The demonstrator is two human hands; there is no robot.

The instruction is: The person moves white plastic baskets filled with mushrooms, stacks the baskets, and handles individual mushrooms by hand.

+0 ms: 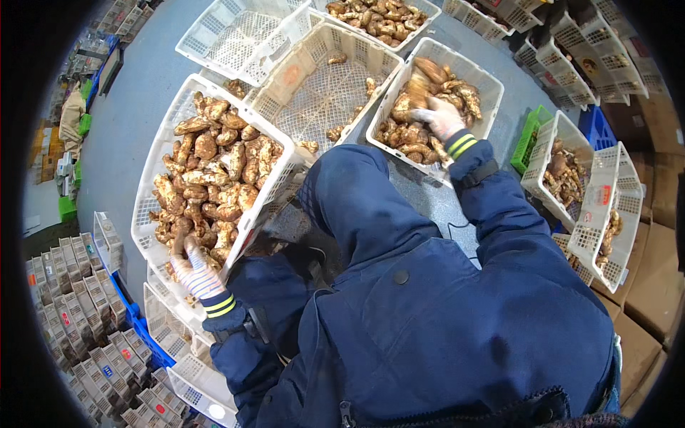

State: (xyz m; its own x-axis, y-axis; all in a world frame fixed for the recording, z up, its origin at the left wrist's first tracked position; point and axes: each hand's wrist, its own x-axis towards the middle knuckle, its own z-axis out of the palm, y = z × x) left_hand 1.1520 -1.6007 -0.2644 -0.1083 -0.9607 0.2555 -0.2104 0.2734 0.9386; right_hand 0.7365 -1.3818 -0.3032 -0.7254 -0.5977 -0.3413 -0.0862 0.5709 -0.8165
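Observation:
My left hand (198,273), in a striped, pale glove with darkened fingertips, reaches over the near rim of a large white crate (161,146) heaped with brown, knobbly mushrooms (214,171). Its fingers are stretched apart and rest against the nearest mushrooms. Over a smaller white crate (487,85) to the right, my gloved right hand (442,120) has its fingers closed on a mushroom (414,98), which is smeared by motion. More mushrooms (407,139) lie beneath it. Between these two crates, a worn crate (314,96) holds only a few mushrooms along its edges.
Two further crates stand at the back: one white crate (232,36) with a bare mesh bottom, another full of mushrooms (378,20). Crates (571,167) and cardboard boxes (653,282) crowd the right side. Stacked grey crates (85,321) fill the lower left. My knee rises close to the crates.

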